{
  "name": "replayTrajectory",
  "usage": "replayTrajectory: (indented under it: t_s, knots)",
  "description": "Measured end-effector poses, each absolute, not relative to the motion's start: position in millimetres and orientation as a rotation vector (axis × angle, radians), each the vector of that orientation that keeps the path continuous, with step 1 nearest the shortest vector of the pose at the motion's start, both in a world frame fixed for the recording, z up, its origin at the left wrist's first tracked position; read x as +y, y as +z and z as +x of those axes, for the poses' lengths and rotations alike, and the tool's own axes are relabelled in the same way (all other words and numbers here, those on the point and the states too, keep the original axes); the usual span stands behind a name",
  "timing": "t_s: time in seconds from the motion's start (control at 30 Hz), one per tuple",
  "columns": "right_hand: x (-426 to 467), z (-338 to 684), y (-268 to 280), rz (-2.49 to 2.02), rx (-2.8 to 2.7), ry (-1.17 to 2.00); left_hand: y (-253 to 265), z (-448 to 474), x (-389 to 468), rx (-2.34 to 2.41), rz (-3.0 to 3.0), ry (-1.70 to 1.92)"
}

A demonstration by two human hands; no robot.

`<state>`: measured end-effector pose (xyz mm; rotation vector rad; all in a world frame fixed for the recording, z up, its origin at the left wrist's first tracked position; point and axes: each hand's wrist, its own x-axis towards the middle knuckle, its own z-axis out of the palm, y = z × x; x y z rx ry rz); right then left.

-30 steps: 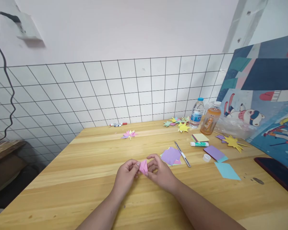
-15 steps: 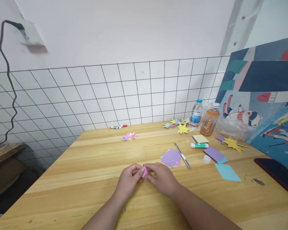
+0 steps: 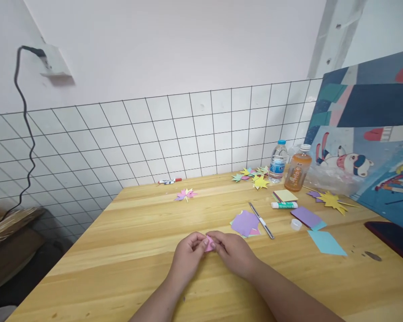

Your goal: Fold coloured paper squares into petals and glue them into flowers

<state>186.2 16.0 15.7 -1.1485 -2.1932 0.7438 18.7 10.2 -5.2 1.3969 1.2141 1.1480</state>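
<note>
Work surface: a wooden table (image 3: 127, 241) fills the lower part of the frame. A printed panel (image 3: 376, 107) stands at the right edge.

Hands: the right hand (image 3: 237, 255) and the left hand (image 3: 188, 257) meet at lower centre. Both grips are narrow. Thumb and fingers of each pinch the same pink paper piece, the left hand at its left side, the right hand at its right.

Surrounding items: an orange bottle (image 3: 297, 172) and a clear bottle (image 3: 278, 165) stand right of centre, toward the back of the table. A light-blue sheet (image 3: 327, 243) lies at lower right. Purple paper (image 3: 245, 222) lies just beyond the right hand, with a cutter (image 3: 262, 221) beside it. A glue stick (image 3: 285, 205) lies right of the cutter.

Workpiece: the pink paper piece (image 3: 209, 244) is at lower centre, between the fingertips. The fingers cover much of it; its folds cannot be made out.

Handling (judgement): expect very low weight, little slip, and thin stock that creases readily and may tear under a hard pull. Hold by opposite edges with light thumb pressure; avoid squeezing the middle.
</note>
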Motion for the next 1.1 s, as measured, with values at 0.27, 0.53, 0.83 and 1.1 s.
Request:
replayTrajectory:
  t_s: [0.27,0.53,0.83,1.1]
  knots:
    - [15,189,15,-1.178,-2.259,0.687,-1,22,8,1.157,1.45,1.086]
    - [18,190,5,-1.177,-2.236,0.672,-4,19,11,1.104,1.414,1.149]
    - [19,193,4,-1.207,-2.177,0.749,-6,19,11,1.12,1.503,1.1]
    - [21,192,-2,-1.195,-1.953,0.981,-5,18,9,1.134,1.493,1.059]
